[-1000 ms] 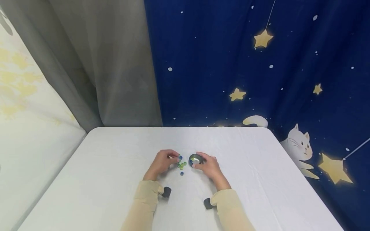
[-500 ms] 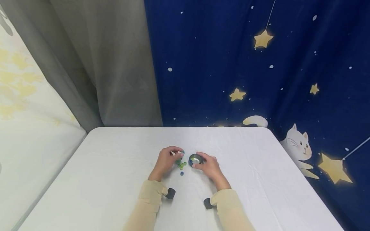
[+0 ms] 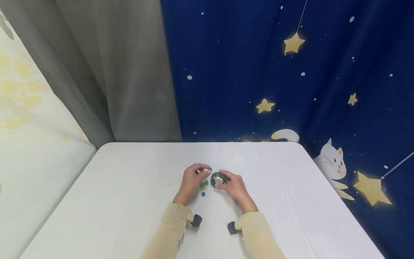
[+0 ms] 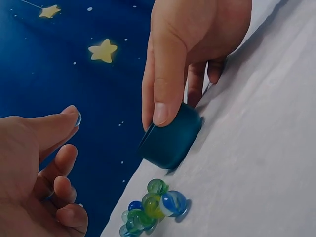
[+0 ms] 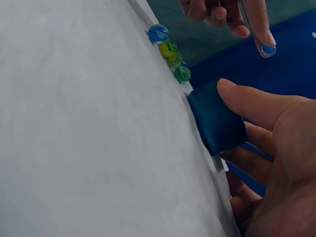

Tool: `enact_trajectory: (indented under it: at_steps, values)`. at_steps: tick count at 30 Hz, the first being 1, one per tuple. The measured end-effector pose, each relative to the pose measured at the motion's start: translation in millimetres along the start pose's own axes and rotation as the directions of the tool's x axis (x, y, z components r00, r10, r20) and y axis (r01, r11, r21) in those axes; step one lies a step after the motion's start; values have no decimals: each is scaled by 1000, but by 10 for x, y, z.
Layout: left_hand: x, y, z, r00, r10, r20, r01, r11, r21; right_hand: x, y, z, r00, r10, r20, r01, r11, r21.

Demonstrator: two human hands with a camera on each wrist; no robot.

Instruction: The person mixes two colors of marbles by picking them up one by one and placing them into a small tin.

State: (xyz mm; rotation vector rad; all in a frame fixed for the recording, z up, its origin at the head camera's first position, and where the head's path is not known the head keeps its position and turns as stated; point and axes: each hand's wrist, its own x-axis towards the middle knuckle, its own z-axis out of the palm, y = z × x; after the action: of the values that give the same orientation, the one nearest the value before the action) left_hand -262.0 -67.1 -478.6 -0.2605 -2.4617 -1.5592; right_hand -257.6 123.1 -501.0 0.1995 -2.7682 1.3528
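Thumb and index fingertip of my left hand point(image 3: 193, 181) pinch a clear-and-blue marble point(image 5: 268, 50) in the air, just left of and beyond a small dark teal cup point(image 4: 173, 143). My right hand point(image 3: 236, 186) grips that cup by its side, thumb near the rim, fingers around the far side. The cup stands upright on the table, and a few blue and yellow-green marbles show inside it in the head view. Left of the cup lies a cluster of several green and yellow marbles point(image 5: 173, 58). A blue swirled marble point(image 4: 174, 203) lies at the cluster's near end.
A white cloth covers the table point(image 3: 129, 187), whose far edge meets a grey curtain point(image 3: 139, 90) and a dark blue star-patterned curtain point(image 3: 226, 72). Black wrist cameras point(image 3: 196, 220) jut inward from both beige sleeves point(image 3: 174, 219).
My left hand has lifted a marble from the cluster and carried it rightward and away, close to the cup. The right hand and the cup have stayed in place.
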Motion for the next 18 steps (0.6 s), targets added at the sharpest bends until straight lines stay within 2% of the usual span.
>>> enact_trajectory:
  at_steps: [8,18]
  values:
    - [2,40,41,1000,18,-15,-18,1000,-11,2,-25,-24,1000,-3,3,3,1000,4]
    - [21,33,76,999,34,-31,-34,999,-3,9,-42,-25,999,32,18,-32,999,5]
